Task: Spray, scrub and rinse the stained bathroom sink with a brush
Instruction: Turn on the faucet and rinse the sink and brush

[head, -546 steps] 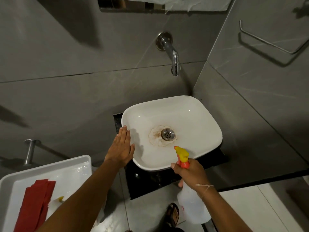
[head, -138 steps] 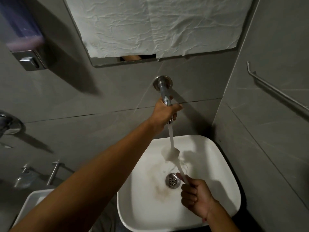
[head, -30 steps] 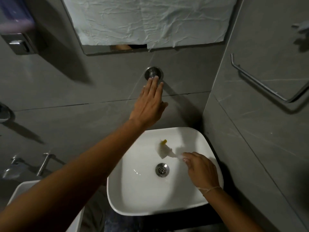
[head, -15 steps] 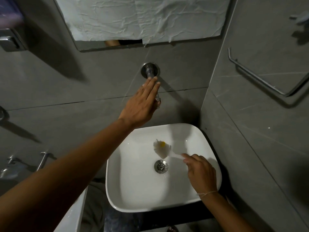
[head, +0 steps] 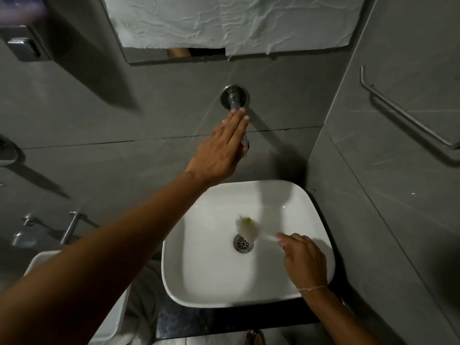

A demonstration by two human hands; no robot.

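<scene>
Left hand (head: 221, 148), fingers flat and open, rests over the chrome wall tap (head: 234, 98); right hand (head: 304, 260) grips a blurred white brush (head: 247, 227) inside the white square basin (head: 211, 270).

Surroundings of the wash area, seen from above.
Crumpled paper (head: 234, 23) covers the mirror (head: 174, 57); a dispenser (head: 23, 43) hangs far left, a towel bar (head: 403, 115) on the right wall.

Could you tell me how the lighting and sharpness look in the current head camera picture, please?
Head view: dim overall, with the white sink the brightest area; the brush in the right hand is smeared by motion blur; the left hand over the faucet casts a shadow on the wall; wide-angle lens bends the edges.
</scene>
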